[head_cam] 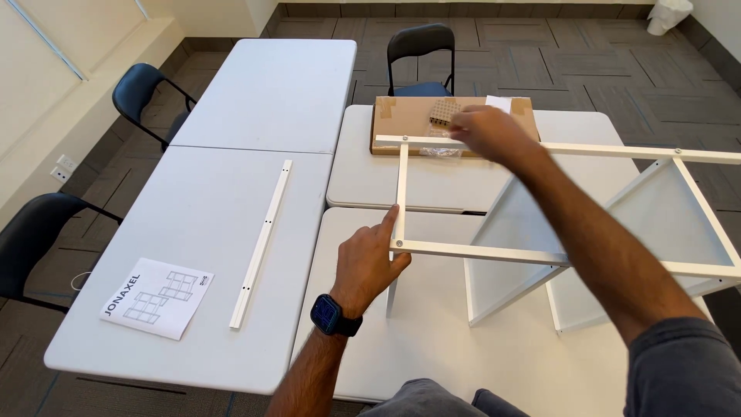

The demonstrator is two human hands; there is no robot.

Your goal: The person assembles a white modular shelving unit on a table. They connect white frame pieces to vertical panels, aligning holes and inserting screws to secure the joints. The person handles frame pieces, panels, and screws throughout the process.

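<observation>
1. Item under handling: a white metal frame [540, 255] of thin square bars, partly assembled, standing on the white bench [463, 340] directly in front of the person. Its top rectangle runs level from the near left corner across to the right edge of view, with white side panels below it.

2. Left hand [369, 262]: fingers half curled, index finger extended, pressed against the near left corner of the frame beside a screw head. It braces the joint and does not appear to wrap around the bar. A dark watch sits on the wrist.

3. Right hand [486, 131]: reached across the far bar, over a flat cardboard box [401, 116] and a small clear bag [441, 152] of hardware. Motion blur hides the fingers; whether it holds anything cannot be told.

4. Handling judgement: the frame looks light and stiff along each bar, but likely to rack or twist at the corners while joints are loose. The painted surface probably offers little grip.

5. Recommended hold: at the corners or close beside a joint, not mid-span on the long bars, which would flex most.

6. Nearby: a loose white rail [262, 239] and an instruction leaflet [158, 297] lie on the adjoining bench to the left, well apart from the frame.
</observation>
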